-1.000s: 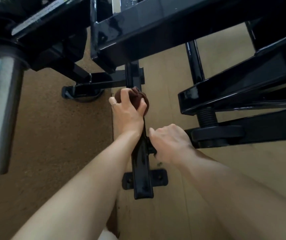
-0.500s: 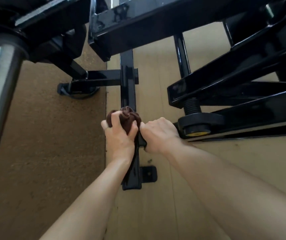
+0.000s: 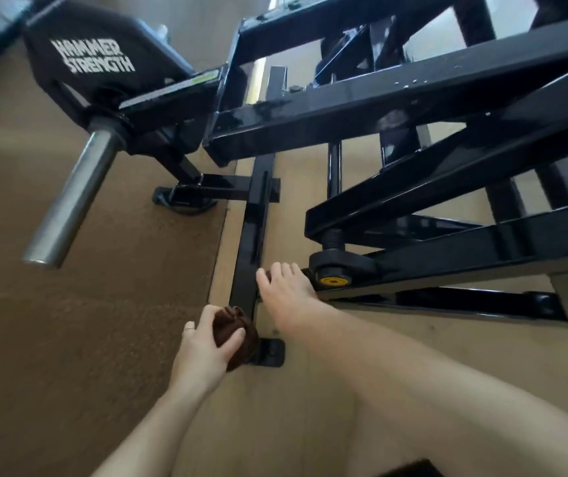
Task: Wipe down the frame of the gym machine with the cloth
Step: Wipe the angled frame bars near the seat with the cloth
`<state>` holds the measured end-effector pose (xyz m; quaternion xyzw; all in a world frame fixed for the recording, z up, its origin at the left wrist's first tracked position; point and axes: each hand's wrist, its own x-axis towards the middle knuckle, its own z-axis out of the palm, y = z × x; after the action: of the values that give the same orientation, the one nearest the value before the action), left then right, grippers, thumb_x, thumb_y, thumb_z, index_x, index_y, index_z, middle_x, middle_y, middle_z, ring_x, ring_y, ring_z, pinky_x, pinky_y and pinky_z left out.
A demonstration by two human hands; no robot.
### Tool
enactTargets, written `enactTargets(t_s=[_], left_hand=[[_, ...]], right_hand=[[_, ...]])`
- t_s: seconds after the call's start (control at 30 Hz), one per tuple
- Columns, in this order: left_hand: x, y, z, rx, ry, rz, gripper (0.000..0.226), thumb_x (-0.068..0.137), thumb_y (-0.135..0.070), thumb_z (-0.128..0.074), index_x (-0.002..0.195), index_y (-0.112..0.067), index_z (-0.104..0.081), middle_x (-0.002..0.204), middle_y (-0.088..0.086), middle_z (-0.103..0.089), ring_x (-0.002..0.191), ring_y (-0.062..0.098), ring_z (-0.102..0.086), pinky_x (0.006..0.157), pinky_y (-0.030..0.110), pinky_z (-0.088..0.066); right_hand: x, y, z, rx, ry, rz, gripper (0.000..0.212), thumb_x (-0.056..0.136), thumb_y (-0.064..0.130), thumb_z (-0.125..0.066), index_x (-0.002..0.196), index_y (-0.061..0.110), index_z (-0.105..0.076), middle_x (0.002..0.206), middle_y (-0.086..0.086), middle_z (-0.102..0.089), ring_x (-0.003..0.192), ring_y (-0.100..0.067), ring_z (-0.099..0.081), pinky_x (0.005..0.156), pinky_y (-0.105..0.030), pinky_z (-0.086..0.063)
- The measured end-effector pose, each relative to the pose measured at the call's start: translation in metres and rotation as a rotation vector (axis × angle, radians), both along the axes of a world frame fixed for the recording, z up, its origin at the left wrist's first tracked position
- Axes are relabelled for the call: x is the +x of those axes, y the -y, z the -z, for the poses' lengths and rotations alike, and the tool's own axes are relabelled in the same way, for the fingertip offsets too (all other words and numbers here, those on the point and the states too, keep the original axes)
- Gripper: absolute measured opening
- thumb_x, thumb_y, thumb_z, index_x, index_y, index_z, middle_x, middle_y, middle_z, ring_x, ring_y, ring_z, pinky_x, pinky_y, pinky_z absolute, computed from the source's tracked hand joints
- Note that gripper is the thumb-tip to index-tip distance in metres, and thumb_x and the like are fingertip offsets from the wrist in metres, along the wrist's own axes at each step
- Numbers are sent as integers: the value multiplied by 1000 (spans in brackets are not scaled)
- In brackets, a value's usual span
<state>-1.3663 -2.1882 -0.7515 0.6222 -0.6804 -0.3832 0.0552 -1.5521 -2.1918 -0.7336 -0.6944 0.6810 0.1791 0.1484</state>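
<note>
Brown and bunched into a ball, the soft cloth (image 3: 232, 333) sits at the near end of the long black floor bar (image 3: 253, 232) of the shiny black metal gym machine frame (image 3: 379, 94). The left hand (image 3: 203, 349) holds the cloth, with its fingers and thumb curled around it, and presses it against the bar's end. A flat black foot plate (image 3: 270, 352) lies just beside the cloth, on the pale wooden floor (image 3: 310, 425). The right hand (image 3: 284, 292) rests a little farther up the bar, on the bar's right side. Its fingers lie fairly straight, and I cannot tell if they hold anything. A round black stopper with a yellow middle (image 3: 332, 275) sits just right of that hand. Left of the bar lies a brown carpet (image 3: 86, 321). Above the carpet a silver metal peg (image 3: 73, 197) sticks out from a black pad with white letters (image 3: 97, 53).
</note>
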Motion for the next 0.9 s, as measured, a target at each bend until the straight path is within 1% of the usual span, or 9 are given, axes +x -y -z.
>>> enactTargets(t_s=[0.07, 0.17, 0.23, 0.3, 0.43, 0.5, 0.6, 0.67, 0.9], left_hand=[[-5, 12, -29, -33, -74, 22, 24, 95, -40, -68, 111, -37, -51, 109, 2, -60, 103, 26, -61, 89, 43, -53], [-34, 35, -88, -159, -185, -1, 27, 95, -39, -69, 114, -34, -51, 111, 2, -62, 103, 21, -61, 79, 29, -51], [-63, 54, -132, -288, -251, 28, 28, 95, -38, -69, 114, -36, -50, 114, 2, -61, 102, 18, -59, 74, 18, -41], [-93, 70, -173, -418, -314, 93, 29, 95, -38, -69, 114, -38, -48, 115, 4, -57, 104, 19, -54, 76, 19, -37], [-145, 98, -226, -539, -418, 150, 32, 96, -41, -67, 121, -33, -49, 123, 5, -53, 108, 18, -52, 77, 11, -37], [-161, 113, -234, -586, -376, 193, 34, 97, -42, -65, 124, -31, -47, 126, 6, -49, 107, 18, -51, 81, 12, -39], [-180, 133, -230, -601, -234, 284, 36, 99, -43, -62, 129, -32, -46, 131, 9, -42, 115, 27, -51, 92, 34, -47], [-193, 144, -221, -559, -192, 294, 36, 100, -43, -59, 131, -30, -46, 135, 11, -40, 120, 32, -49, 94, 38, -47], [-206, 173, -196, -496, -409, 308, 18, 99, -42, -57, 112, -35, -48, 120, 6, -45, 102, 21, -49, 77, 23, -38]], right_hand=[[-1, -24, -38, -93, 162, -72, 70, 93, 19, -67, 154, 11, -33, 146, -18, -43, 134, -35, -43, 114, -45, -36], [-28, -53, -104, -519, 439, -52, 37, 91, 14, -59, 128, 13, -59, 118, -8, -61, 111, -30, -57, 99, -43, -48], [-64, -60, -144, -834, 409, 55, 28, 89, 9, -59, 116, 10, -66, 107, -9, -66, 101, -30, -60, 96, -43, -50], [-106, -56, -176, -1028, 235, 193, 23, 89, 11, -61, 111, 8, -68, 106, -10, -68, 100, -31, -62, 100, -43, -46], [-163, -53, -193, -866, -162, 275, 28, 100, 27, -51, 109, 8, -69, 104, -12, -70, 104, -35, -61, 115, -49, -33], [-166, -55, -183, -774, -301, 183, 35, 103, 31, -44, 102, 10, -71, 99, -12, -70, 97, -35, -62, 107, -48, -37], [-162, -42, -177, -838, -333, 268, 41, 104, 35, -40, 92, 11, -72, 90, -11, -71, 84, -33, -64, 89, -45, -41], [-160, -32, -177, -887, -353, 355, 42, 104, 34, -39, 89, 11, -71, 84, -10, -72, 78, -32, -66, 83, -44, -43], [-161, -23, -163, -1002, -462, 423, 39, 104, 29, -42, 79, 11, -66, 72, -9, -69, 72, -31, -63, 81, -43, -43]])
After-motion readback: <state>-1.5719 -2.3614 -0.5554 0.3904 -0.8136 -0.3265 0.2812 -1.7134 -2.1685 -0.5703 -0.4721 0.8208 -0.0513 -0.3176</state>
